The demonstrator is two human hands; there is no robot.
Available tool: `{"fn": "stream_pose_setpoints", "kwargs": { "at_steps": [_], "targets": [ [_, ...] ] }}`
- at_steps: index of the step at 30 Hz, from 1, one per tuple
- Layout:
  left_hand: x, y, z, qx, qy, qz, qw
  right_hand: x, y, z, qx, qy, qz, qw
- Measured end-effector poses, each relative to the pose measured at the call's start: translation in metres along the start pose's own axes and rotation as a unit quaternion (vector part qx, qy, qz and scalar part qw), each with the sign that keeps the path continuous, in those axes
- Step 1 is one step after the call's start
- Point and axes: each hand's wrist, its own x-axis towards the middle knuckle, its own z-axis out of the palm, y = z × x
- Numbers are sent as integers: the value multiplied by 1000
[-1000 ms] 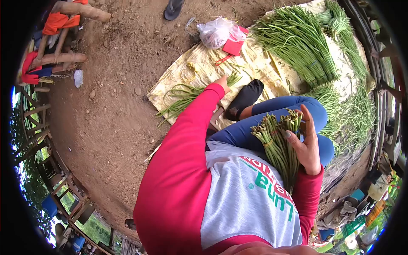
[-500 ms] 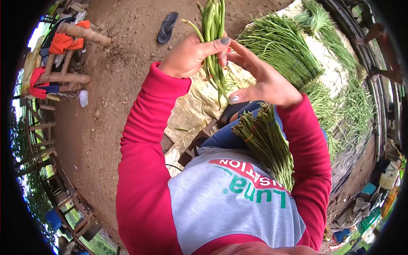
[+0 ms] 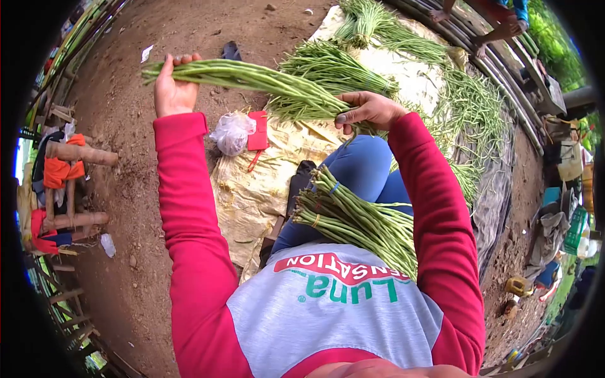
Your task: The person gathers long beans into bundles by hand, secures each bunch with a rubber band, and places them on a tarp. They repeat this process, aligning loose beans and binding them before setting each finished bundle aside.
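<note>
A bunch of long green beans [image 3: 252, 74] stretches sideways between my two hands. My left hand [image 3: 176, 87] is wrapped round its left end. At the other end my right hand [image 3: 370, 112] pinches the beans between thumb and fingers. On my lap rest tied bundles of long beans [image 3: 359, 220], with a blue band and a yellowish band round them. Behind my right hand, a large heap of long beans [image 3: 334, 72] lies on a pale sheet [image 3: 403, 66].
A clear plastic bag [image 3: 232, 133] and a red item [image 3: 258, 131] lie ahead. Loose beans [image 3: 472, 113] cover the sheet at right. A wooden frame with cloths [image 3: 75, 154] stands left. Another person's hand [image 3: 518, 26] shows at top right, near long poles [image 3: 504, 82].
My left hand has moved left and the beans now lie sideways instead of upright. My right hand has closed on their other end. The view has shifted, showing the plastic bag and red item.
</note>
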Motion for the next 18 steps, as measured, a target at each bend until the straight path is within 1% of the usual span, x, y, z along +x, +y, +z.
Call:
{"fn": "stream_pose_setpoints", "kwargs": {
  "at_steps": [1, 2, 4, 5, 6, 7, 8, 9, 10, 11, 12, 13, 14, 15, 16, 17, 18],
  "targets": [
    [-5, -11, -15, -11, 23, -11, 1000, -8, 3, -4, -44, 20, 4, 999],
    [0, -20, -46, -53, 23, -32, 998, -12, 4, -10, -44, 22, 6, 999],
    [-2, -40, -96, -91, 54, -58, 993, -17, 5, -22, -107, -28, 63, 992],
    [-6, -50, -123, -152, 53, -95, 982, -20, 7, -23, -149, -7, 73, 986],
    [-27, -64, -125, -146, 93, -88, 981, -19, 8, -25, -149, -9, 76, 986],
    [-29, -80, -153, -176, 123, -95, 972, -17, 8, -27, -217, 13, 98, 971],
    [-47, -94, -160, -198, 152, -104, 963, -12, 6, -28, -285, 32, 120, 950],
    [-50, -116, -189, -190, 190, -86, 959, -7, 4, -26, -380, 43, 126, 915],
    [-66, -136, -206, -216, 193, -100, 952, -5, -6, -12, -382, 36, 128, 915],
    [-71, -161, -238, -244, 198, -119, 942, -7, -22, 11, -423, 39, 127, 896],
    [-88, -177, -241, -247, 249, -131, 927, -5, -30, 26, -463, 41, 126, 877],
    [-101, -194, -253, -253, 300, -157, 906, -1, -29, 27, -331, 4, 129, 935],
    [-115, -215, -277, -250, 258, -169, 918, 7, -21, 24, -329, -3, 134, 935],
    [-134, -230, -283, -254, 261, -151, 919, 21, -6, 15, -469, -28, 114, 875],
    [-139, -249, -307, -277, 301, -156, 899, 36, 14, 1, -600, -53, 87, 793],
    [-149, -252, -304, -258, 326, -147, 897, 51, 64, -29, -703, 59, 98, 702],
    [-158, -256, -301, -239, 350, -138, 895, 54, 63, -11, -694, 96, 101, 706]
  ]
}}
